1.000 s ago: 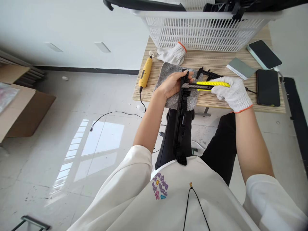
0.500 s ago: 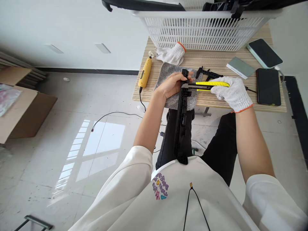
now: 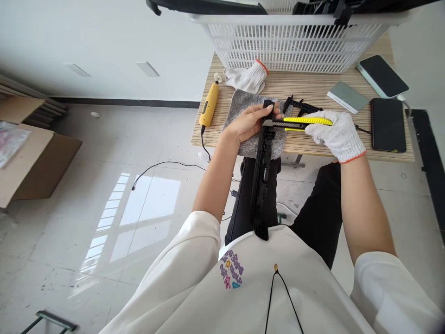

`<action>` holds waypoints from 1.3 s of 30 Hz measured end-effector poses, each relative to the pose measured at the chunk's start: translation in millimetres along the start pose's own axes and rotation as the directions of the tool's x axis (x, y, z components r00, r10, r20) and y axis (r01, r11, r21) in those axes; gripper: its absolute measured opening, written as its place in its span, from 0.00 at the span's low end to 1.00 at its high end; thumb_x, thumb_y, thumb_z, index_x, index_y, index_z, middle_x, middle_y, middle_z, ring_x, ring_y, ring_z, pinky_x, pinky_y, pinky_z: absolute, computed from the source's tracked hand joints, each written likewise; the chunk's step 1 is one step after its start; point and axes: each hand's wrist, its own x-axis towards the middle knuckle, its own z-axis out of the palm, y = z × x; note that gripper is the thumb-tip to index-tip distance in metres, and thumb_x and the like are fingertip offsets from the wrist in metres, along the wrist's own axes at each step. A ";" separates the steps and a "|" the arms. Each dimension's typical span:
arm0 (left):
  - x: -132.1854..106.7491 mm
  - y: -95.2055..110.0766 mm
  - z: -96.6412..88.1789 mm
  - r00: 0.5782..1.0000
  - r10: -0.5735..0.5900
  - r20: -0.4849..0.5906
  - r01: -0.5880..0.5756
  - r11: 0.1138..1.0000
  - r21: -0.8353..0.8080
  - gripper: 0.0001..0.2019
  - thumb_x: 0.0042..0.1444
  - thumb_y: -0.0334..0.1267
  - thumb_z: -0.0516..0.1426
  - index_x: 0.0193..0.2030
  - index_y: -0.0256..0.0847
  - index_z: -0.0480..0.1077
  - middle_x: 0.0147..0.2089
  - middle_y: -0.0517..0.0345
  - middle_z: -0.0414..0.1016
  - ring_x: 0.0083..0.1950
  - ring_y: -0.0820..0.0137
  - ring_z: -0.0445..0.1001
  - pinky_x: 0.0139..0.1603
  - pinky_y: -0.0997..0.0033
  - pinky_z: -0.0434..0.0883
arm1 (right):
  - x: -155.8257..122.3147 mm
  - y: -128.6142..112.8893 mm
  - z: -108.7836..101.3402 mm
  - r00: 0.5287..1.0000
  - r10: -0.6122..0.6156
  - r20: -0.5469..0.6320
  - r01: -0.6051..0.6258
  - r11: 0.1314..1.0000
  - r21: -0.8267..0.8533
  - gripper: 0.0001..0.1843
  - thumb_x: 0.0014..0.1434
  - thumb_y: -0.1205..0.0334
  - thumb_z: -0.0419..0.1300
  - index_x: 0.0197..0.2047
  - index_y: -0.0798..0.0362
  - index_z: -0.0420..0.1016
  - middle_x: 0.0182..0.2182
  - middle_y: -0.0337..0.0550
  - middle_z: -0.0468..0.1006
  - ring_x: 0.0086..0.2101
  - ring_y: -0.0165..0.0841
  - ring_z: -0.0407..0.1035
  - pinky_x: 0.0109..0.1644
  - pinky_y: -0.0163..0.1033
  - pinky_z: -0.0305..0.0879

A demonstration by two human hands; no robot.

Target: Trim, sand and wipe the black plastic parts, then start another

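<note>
My bare left hand [image 3: 251, 121] is closed around the upper end of a long black plastic part [image 3: 261, 178], which slants down toward my lap and shirt. In my gloved right hand [image 3: 333, 132] is a yellow utility knife [image 3: 306, 121] with its blade out, pointing left. The blade lies across the black part just below my left fingers; whether it cuts in cannot be made out. Under the upper end of the part is a grey cloth [image 3: 239, 104]. A black caliper [image 3: 304, 107] rests just beyond the knife.
A white slatted basket [image 3: 278, 44] holding black parts stands at the back of the wooden table [image 3: 292, 83]. A yellow rotary tool [image 3: 210, 104] and a white glove [image 3: 248, 78] lie left. Two phones, one a black phone [image 3: 388, 125], and a grey-green card-like item [image 3: 348, 97] lie right.
The black part has turned slightly in my left hand, its lower end shifting a little left. The knife blade stays across its upper end, barely moved.
</note>
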 end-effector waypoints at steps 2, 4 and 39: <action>0.0 0.5 0.8 1.000 0.002 0.008 -0.002 1.000 -0.002 0.17 0.73 0.33 0.56 0.66 0.40 0.72 0.54 0.53 0.83 0.63 0.60 0.81 0.65 0.59 0.79 | -0.2 -1.8 0.5 1.000 0.011 -0.002 -0.011 1.000 0.003 0.17 0.50 0.68 0.72 0.46 0.56 0.87 0.25 0.38 0.76 0.20 0.22 0.60 0.22 0.32 0.58; 0.1 1.0 1.1 1.000 -0.005 0.013 0.005 1.000 0.004 0.17 0.74 0.35 0.55 0.66 0.40 0.72 0.53 0.53 0.84 0.62 0.60 0.81 0.63 0.61 0.80 | -0.2 -2.6 0.6 0.999 0.030 -0.030 -0.029 0.999 0.028 0.17 0.49 0.69 0.71 0.45 0.56 0.87 0.24 0.37 0.75 0.19 0.22 0.59 0.21 0.33 0.56; 4.8 -1.7 -6.2 0.998 -0.025 0.060 0.026 1.000 -0.015 0.18 0.75 0.40 0.52 0.68 0.47 0.71 0.53 0.60 0.84 0.60 0.60 0.82 0.58 0.62 0.81 | -2.8 -5.1 3.6 0.999 0.001 -0.034 -0.003 0.999 -0.044 0.16 0.51 0.69 0.71 0.46 0.55 0.87 0.23 0.37 0.75 0.20 0.22 0.60 0.22 0.32 0.59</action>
